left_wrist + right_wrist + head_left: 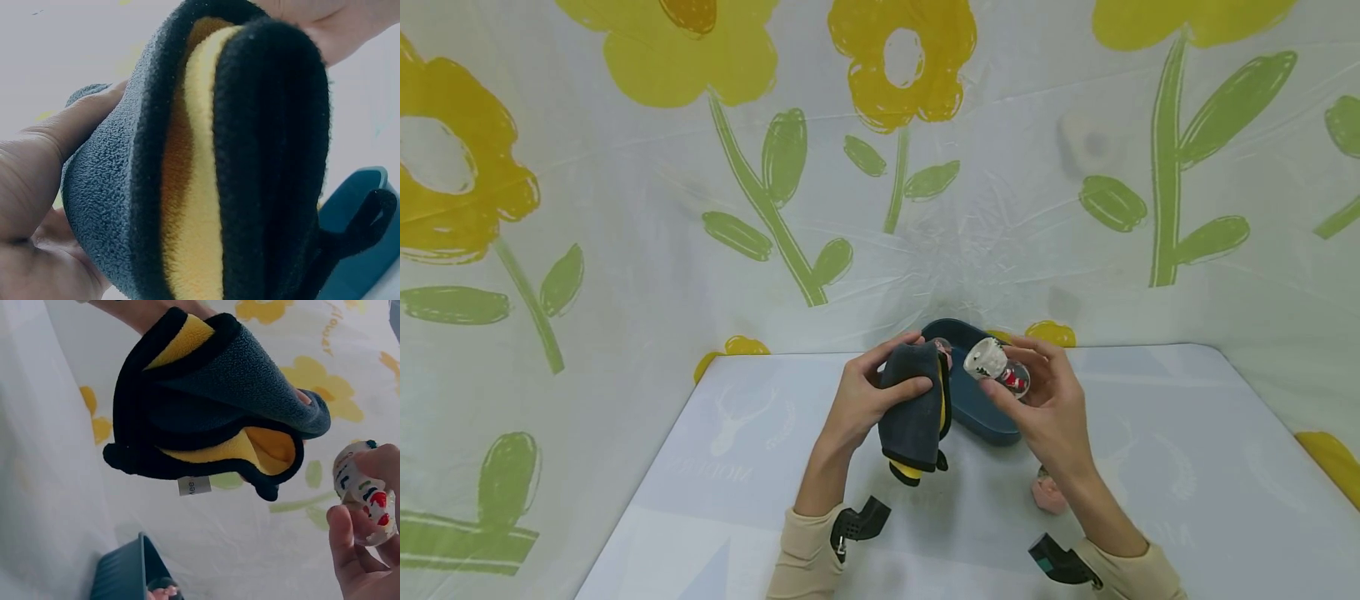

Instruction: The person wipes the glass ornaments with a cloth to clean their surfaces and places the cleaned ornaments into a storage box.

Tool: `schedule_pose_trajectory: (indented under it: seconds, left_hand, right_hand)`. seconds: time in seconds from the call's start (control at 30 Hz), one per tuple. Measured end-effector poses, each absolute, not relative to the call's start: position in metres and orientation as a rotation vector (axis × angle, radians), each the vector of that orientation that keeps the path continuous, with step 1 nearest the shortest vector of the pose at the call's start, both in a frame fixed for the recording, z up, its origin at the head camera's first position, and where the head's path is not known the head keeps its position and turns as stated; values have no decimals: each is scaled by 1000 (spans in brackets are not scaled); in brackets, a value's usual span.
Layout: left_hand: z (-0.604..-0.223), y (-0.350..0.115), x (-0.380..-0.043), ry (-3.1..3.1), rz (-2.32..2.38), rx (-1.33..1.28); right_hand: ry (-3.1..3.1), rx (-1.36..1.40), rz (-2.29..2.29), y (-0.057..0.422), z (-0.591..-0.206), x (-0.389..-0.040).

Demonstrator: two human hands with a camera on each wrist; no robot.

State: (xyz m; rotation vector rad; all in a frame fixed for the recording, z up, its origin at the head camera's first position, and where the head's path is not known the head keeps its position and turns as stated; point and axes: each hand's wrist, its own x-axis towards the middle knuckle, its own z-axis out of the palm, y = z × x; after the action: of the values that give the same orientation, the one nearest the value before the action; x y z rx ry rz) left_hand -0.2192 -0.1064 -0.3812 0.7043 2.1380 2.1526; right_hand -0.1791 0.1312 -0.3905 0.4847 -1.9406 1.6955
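Observation:
My left hand (859, 400) grips a folded cloth (910, 417), dark grey outside and yellow inside with black edging. In the left wrist view the cloth's layered folds (203, 162) fill the middle, the thumb pressing on the grey side. My right hand (1058, 417) holds a small snow globe (997, 367) between thumb and fingers. It is tilted, its white base towards the cloth, with red figures in the clear dome. In the right wrist view the globe (365, 487) and the cloth (219, 406) are apart.
Behind the hands a dark blue oblong tray (973, 408) stands on the white table (715, 500); a pinkish globe-like object (942, 348) is in it. Another pink object (1048, 493) sits by the right forearm, partly hidden. A flower-printed sheet (1015, 167) hangs behind the table.

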Motion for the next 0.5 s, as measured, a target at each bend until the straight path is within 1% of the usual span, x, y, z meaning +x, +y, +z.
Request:
schedule_pose_trajectory:
  seconds: [0.23, 0.5]
  left_hand:
    - [-381, -107, -219, 2144, 2149, 696]
    - [-381, -107, -219, 2142, 2155, 701]
  right_hand:
    - [-1921, 525, 1772, 132, -391, -180]
    - [-1998, 484, 1705, 133, -391, -181]
